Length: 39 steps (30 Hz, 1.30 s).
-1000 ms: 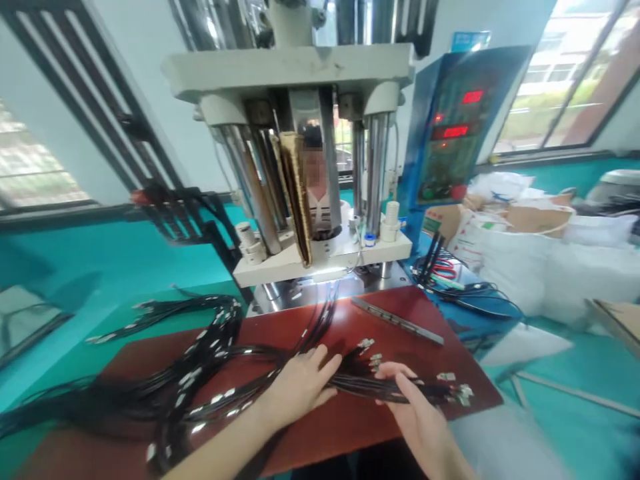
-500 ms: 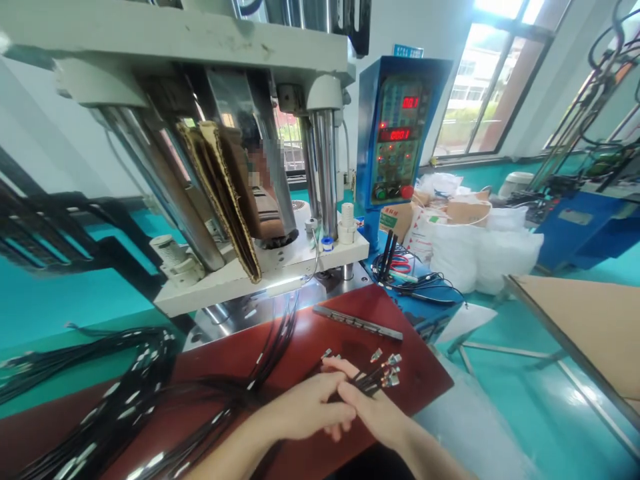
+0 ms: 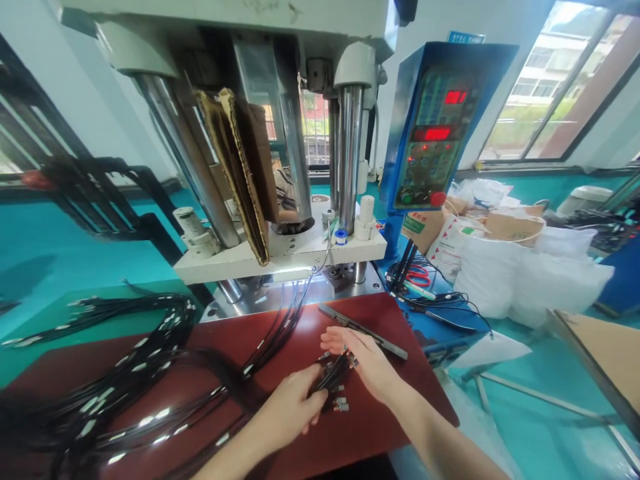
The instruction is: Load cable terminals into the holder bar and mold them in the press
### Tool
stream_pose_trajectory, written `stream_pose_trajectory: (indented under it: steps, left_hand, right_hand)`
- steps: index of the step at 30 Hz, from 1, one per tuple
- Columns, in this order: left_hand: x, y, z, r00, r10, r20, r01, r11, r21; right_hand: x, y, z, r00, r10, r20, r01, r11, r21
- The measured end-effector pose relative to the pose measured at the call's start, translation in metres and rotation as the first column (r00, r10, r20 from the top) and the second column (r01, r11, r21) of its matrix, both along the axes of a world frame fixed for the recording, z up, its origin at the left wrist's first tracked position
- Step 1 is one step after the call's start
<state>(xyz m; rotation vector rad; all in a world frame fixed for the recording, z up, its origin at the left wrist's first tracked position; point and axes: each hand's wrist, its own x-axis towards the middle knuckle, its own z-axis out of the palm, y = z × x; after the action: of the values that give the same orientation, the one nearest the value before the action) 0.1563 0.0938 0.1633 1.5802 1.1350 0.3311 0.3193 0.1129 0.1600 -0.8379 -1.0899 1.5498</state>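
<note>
The left hand (image 3: 295, 400) is curled most of the way closed, with its thumb on top. It has hold of a bunch of thin black cables with small silver metal ends (image 3: 334, 375), close to those ends. The right hand (image 3: 361, 353) is open and flat, with its fingers held out to the left. Its palm is right by the tips of the bunch, but I cannot tell if it touches them or grips any.

The bunch is over the middle of a shiny red-brown board (image 3: 370, 437). A few silver ends (image 3: 341, 404) sit just to the near side of it. A long grey metal bar (image 3: 391, 347) lies on the board, on the far side of the right hand. A big heap of black cables with white bits (image 3: 167, 333) spreads over the left side. More thin black cables (image 3: 290, 317) run from the board to the far side, toward a big cream-white machine with shiny metal posts (image 3: 280, 259). Folded brown cardboard (image 3: 253, 187) leans inside it.

To the right is a blue control box (image 3: 400, 133) with 2 red number screens. Below it, red-handled scissors (image 3: 418, 277) lie among black wires on a blue table (image 3: 445, 320). Full white sacks (image 3: 485, 270) stand farther right.
</note>
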Motion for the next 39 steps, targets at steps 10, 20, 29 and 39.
stream_pose_trajectory:
  steps: [10,20,29,39]
  left_hand:
    - [0.048,0.027,-0.008,0.931,0.021,0.364,0.084,0.959,-0.271]
    - [0.037,0.032,-0.017,0.859,0.196,0.473,-0.015,0.933,-0.359]
    - [0.033,0.033,-0.009,0.807,0.211,0.552,0.006,0.931,-0.365]
    - [0.045,0.029,-0.009,0.802,0.277,0.53,-0.088,0.931,-0.355]
  right_hand:
    - [0.019,-0.007,0.002,0.996,-0.062,0.057,0.066,0.995,-0.076]
    - [-0.003,0.017,0.017,0.996,0.057,0.075,-0.064,0.993,0.103]
    - [0.005,0.023,0.012,0.968,0.091,0.235,-0.111,0.991,0.071]
    - [0.0,0.009,0.023,0.771,0.182,0.61,-0.29,0.954,0.081]
